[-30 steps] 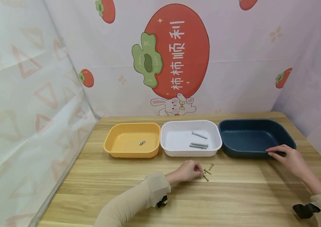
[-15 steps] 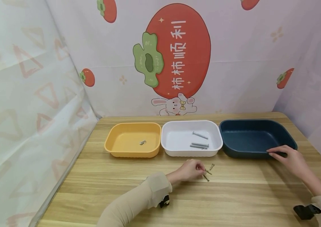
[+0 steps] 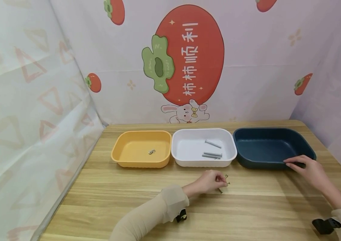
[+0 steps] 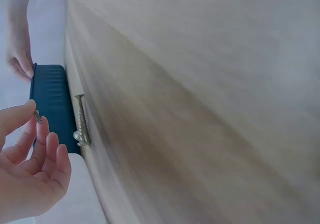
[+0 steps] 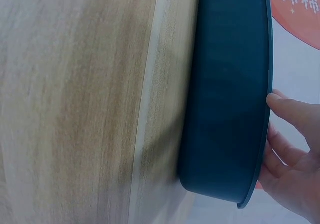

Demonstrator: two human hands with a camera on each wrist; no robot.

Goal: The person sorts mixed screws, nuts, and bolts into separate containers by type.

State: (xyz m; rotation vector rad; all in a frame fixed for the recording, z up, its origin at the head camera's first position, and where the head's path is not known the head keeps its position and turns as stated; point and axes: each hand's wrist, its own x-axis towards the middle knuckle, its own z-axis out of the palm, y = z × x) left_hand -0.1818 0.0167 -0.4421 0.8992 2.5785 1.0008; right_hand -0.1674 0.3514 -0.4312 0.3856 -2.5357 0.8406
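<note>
My left hand (image 3: 222,181) hovers just above the wooden table (image 3: 128,201) in front of the white tray (image 3: 182,159) and pinches a small brass screw (image 3: 227,182) between thumb and fingertips. In the left wrist view the screw's tip (image 4: 37,116) pokes out of my left hand (image 4: 31,123). Two more small screws (image 3: 220,191) (image 4: 81,123) lie on the table by that hand. My right hand (image 3: 297,163) holds the front rim of the dark blue tray (image 3: 267,147), its fingers (image 5: 287,108) over the edge of that tray (image 5: 225,83).
The white tray holds three long silver bolts (image 3: 212,154). An orange tray (image 3: 128,159) to its left holds small nuts (image 3: 151,152). Printed fabric walls close in the back and both sides.
My left hand has shifted slightly right and picked one small screw off the little pile. The right hand has stayed on the blue tray's rim.
</note>
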